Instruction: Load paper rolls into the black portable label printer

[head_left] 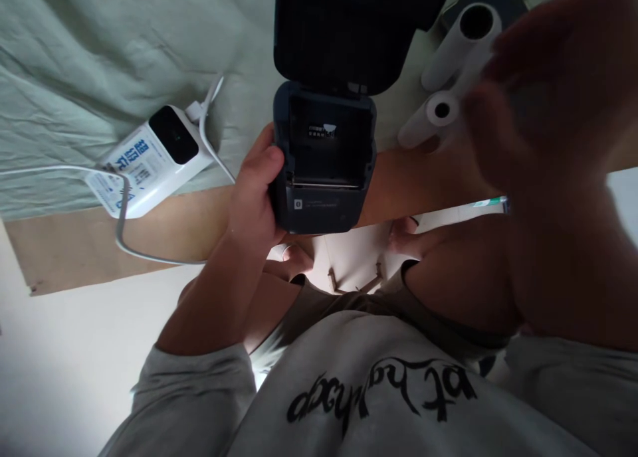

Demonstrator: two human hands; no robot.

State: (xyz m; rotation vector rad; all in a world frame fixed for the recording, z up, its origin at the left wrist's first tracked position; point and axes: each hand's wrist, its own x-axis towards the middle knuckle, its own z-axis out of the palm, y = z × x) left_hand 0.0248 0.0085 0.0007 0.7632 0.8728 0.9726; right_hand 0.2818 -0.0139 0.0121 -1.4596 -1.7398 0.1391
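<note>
The person's left hand (256,191) is holding a dark printer (323,208). The thumb is pressing on the printer's left side, and the other fingers are hiding behind it, so the hand is gripping tight. The lid (343,38) is standing wide open at the printer's far end. Inside the printer, a little white mark (321,131) is showing, and a thin bar (326,184) is running across the near part.

To the printer's right, the right hand (553,91) is looking dark and blurry. Its thumb and fingers are spreading apart. Between the printer and that hand, a big roll (443,58) and a small roll (419,123) are lying; whether the hand is touching them, one cannot tell.

To the printer's left, a white box (162,158) is resting on green cloth (239,32), and a cord (121,224) is looping over it. Brown board (164,228) is showing behind the printer.
</note>
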